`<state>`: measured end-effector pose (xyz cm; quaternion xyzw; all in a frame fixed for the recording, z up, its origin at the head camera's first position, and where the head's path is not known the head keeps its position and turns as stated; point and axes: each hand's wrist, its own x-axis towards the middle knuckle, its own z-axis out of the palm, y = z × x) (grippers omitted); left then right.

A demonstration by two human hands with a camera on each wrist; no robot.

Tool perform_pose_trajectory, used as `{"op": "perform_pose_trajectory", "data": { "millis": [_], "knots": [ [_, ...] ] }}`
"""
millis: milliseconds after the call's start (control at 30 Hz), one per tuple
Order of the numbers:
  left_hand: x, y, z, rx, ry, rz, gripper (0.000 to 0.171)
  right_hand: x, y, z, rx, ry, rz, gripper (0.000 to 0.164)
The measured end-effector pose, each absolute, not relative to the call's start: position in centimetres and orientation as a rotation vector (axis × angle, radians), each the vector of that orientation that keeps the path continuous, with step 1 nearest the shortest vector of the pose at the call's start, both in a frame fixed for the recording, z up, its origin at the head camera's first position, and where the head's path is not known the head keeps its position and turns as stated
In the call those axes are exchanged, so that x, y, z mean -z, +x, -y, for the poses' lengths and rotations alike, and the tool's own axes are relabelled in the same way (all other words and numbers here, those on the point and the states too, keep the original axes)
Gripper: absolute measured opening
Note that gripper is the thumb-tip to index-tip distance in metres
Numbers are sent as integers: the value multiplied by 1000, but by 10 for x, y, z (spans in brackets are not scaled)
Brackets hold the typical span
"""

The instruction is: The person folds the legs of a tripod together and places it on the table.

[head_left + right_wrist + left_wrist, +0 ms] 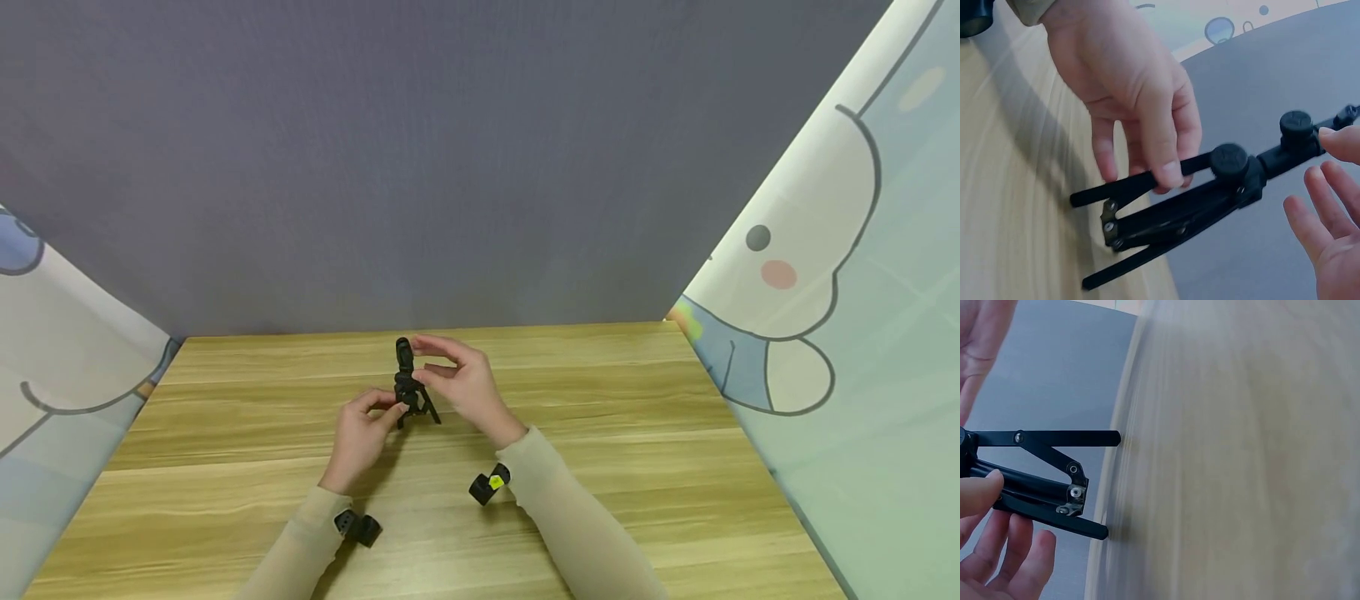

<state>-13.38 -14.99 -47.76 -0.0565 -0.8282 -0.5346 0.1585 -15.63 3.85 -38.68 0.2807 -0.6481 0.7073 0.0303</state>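
A small black tripod [408, 392] stands on the wooden table with its legs spread, a holder-like head on top. My left hand [358, 436] pinches one of its legs between thumb and fingers. That grip on the leg shows again in the right wrist view, where the left hand [1138, 94] comes from above. Beside the upper part is my right hand [467, 385], its fingers spread and slightly bent. Its thumb is close to the upper knob [1297, 125]; whether it touches I cannot tell. A larger knob [1229, 161] sits where the legs meet.
The wooden table [600, 467] ends at a grey panel [420, 167] behind the tripod. Cartoon-printed sheets [795, 250] hang at both sides. Small black cameras are strapped to both wrists.
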Motion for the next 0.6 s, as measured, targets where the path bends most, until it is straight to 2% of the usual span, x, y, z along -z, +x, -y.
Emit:
{"op": "perform_pose_trajectory", "data": {
  "millis": [400, 600],
  "knots": [
    [470, -136, 150, 1585, -152, 2349, 10, 410, -154, -51, -2139, 661, 2125, 24],
    [468, -136, 150, 1591, -148, 2359, 11, 426, -148, -51, -2094, 578, 2258, 21]
  ]
}}
